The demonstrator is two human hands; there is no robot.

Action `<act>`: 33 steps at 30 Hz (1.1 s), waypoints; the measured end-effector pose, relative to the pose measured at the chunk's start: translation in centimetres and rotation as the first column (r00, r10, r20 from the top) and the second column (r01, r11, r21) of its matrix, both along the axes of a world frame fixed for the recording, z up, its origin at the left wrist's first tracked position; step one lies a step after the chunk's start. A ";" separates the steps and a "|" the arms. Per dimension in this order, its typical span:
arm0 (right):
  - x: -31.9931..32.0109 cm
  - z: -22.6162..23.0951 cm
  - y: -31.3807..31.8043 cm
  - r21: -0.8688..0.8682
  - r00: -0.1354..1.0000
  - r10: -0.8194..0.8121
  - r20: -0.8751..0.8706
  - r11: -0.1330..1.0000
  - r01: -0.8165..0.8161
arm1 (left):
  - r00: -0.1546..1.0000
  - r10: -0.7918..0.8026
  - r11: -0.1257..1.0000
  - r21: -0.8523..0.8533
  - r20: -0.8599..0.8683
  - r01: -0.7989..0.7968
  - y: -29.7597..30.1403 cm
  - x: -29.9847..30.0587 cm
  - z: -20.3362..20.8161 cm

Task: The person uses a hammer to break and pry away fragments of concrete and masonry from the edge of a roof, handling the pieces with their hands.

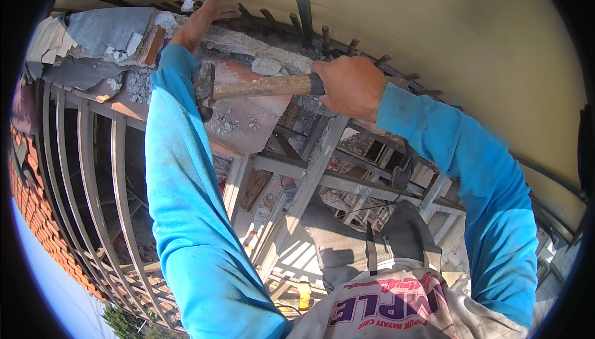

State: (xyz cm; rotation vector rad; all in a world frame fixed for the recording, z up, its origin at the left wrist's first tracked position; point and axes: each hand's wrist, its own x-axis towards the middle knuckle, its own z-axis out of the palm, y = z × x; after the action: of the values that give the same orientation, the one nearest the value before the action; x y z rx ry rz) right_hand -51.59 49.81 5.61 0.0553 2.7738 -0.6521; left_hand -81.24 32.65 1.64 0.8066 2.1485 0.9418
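My right hand (350,88) is closed round the end of a hammer's wooden handle (266,86). The dark, dusty hammer head (205,84) points left, close beside my left forearm and above the broken masonry. My left hand (204,21) reaches to the far side of the wall, fingers stretched out, with nothing visible in it. Below and right of that hand runs a crumbled concrete ledge (242,44) with loose lumps on it. A small white chunk (187,5) lies by my left fingers. Between my arms, rubble bits cover a reddish slab (248,119).
Grey broken sheets (108,26) and a brick (155,45) lie on the wall at left. Short dark stubs line the tan sheet (483,41) behind. Metal roof beams (316,159) cross beneath me, with debris far below. Curved slats (90,153) and orange roof tiles (46,215) are at left.
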 end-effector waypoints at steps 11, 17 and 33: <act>-2.1 -3.5 2.2 0.094 0.959 0.204 -0.198 0.978 -0.188 | 0.997 -0.042 0.999 -0.012 0.065 0.043 0.4 -0.4 1.0; -0.9 -3.0 0.2 0.108 0.979 0.172 -0.113 0.981 -0.160 | 0.999 -0.040 0.984 -0.172 0.014 0.042 0.0 0.0 -0.7; -0.6 -3.5 -0.3 0.100 0.938 0.250 -0.241 0.967 -0.233 | 0.994 -0.060 0.919 -0.394 -0.095 0.017 2.7 0.0 -0.2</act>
State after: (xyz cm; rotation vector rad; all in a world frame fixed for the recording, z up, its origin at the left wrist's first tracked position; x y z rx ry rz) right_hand -52.24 49.49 2.14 -0.3750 2.9759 -0.5300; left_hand -81.27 35.33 1.46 0.7042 2.2987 0.4278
